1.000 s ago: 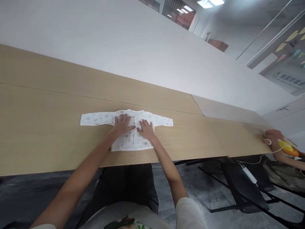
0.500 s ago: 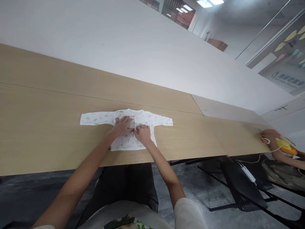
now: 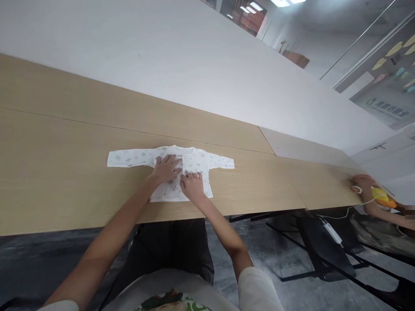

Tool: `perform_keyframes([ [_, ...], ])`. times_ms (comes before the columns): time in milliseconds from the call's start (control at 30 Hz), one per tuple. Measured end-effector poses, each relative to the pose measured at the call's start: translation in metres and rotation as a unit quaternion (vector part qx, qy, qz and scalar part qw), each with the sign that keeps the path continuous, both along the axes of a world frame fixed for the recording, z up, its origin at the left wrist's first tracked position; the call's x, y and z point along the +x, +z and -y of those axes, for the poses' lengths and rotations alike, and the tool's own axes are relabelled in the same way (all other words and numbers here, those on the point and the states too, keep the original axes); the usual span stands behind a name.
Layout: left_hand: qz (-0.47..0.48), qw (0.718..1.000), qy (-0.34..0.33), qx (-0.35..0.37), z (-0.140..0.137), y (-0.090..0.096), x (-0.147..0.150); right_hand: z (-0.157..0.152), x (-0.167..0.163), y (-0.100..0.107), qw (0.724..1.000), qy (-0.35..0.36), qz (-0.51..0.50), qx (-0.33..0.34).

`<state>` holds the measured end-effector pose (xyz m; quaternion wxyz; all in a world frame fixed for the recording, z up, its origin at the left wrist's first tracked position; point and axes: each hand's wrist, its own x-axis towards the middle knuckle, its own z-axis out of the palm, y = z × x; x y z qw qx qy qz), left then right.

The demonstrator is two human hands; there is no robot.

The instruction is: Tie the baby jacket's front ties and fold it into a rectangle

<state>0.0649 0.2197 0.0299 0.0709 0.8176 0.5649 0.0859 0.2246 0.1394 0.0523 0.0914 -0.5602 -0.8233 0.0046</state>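
Observation:
A small white baby shirt [image 3: 195, 163] with a faint print lies spread on the wooden table [image 3: 71, 190], its sleeves stretched out to both sides and its neckline facing away from me. My left hand [image 3: 167, 169] rests flat on the left half of its front, fingers apart. Just to the right, my right hand [image 3: 192, 185] is closed, its fingers curled over the shirt at the front opening edge. The fabric between those fingertips is mostly hidden beneath the hand.
A white wall [image 3: 155, 65] rises behind the table. To the right stands a black folding chair [image 3: 319, 246] with a white power strip [image 3: 333, 233] on it. Farther right, another person's arms rest by the table near a yellow item [image 3: 382, 196] and a cable.
My right hand has shifted slightly down and left along the shirt's front opening, its fingers more curled. The left hand stays flat in almost the same spot.

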Motion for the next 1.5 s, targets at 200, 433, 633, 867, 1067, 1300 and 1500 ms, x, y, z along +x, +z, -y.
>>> perform_keyframes([
  [200, -0.016, 0.999, 0.019, 0.02, -0.02, 0.015, 0.008, -0.059, 0.006, 0.016, 0.996, -0.077, -0.047, -0.023],
  [433, 0.037, 0.996, 0.074, 0.03, -0.031, 0.018, 0.03, -0.127, 0.003, 0.006, 0.978, -0.136, -0.148, -0.05],
  [633, 0.031, 0.995, 0.081, 0.047, -0.032, 0.017, 0.033, -0.128, -0.006, -0.011, 0.986, -0.105, -0.132, -0.017],
  [867, 0.091, 0.993, 0.069, 0.037, -0.034, 0.014, 0.029, -0.127, -0.003, -0.009, 0.982, -0.096, -0.159, -0.017],
  [1067, 0.114, 0.989, 0.085, 0.03, -0.044, 0.005, 0.028, -0.128, -0.003, -0.015, 0.973, -0.082, -0.213, -0.028],
  [1300, 0.12, 0.987, 0.105, 0.021, -0.045, 0.001, 0.029, -0.129, -0.003, -0.016, 0.962, -0.077, -0.26, -0.042],
  [1500, 0.112, 0.987, 0.111, 0.013, -0.042, 0.004, 0.03, -0.126, -0.006, -0.014, 0.971, -0.058, -0.227, -0.041],
])
